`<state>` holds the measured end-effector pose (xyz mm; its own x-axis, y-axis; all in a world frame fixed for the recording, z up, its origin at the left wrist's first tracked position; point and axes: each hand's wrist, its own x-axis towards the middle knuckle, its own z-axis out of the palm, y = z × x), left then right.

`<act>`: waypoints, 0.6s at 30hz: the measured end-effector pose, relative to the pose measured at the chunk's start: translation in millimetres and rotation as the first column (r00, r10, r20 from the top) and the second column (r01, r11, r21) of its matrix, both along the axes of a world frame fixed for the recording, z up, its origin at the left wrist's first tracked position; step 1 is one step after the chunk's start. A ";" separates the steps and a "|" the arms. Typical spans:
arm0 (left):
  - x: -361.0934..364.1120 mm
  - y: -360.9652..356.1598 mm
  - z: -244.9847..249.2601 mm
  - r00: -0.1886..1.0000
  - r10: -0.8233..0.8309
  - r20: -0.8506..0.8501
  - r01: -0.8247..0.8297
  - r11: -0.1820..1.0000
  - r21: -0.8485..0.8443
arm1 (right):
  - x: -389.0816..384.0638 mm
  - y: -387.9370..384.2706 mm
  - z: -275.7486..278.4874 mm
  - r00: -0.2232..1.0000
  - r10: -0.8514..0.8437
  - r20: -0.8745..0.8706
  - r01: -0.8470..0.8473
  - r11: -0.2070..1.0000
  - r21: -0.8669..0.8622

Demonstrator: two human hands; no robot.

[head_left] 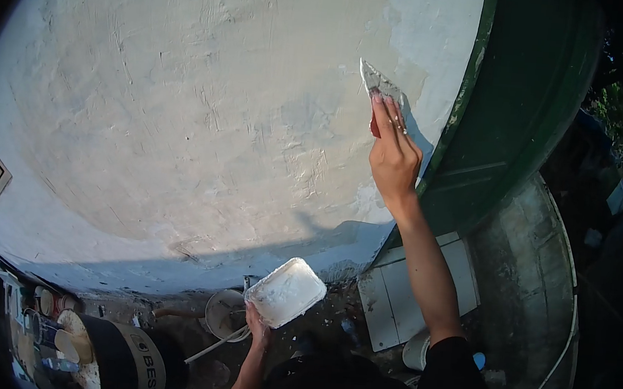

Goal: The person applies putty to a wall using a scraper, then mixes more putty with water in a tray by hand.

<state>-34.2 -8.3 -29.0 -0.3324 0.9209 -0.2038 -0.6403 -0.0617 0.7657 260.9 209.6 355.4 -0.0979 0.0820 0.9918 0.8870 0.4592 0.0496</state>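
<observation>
White and likely light, the tray [289,294] suits the edge grip of the left hand [258,327], the right hand [395,156] clasping a scraper [372,78].

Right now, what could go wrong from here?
The left hand holds the tray at one side, so it could tip. The scraper in the right hand is close to the green panel and might smear it. A step forward could knock the bucket near the wall.
</observation>
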 end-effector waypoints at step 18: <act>27.9 20.2 23.4 0.994 -0.099 -0.043 0.100 0.995 0.030 | 11.5 -23.1 -246.0 0.939 0.144 0.313 0.066 0.817 -0.573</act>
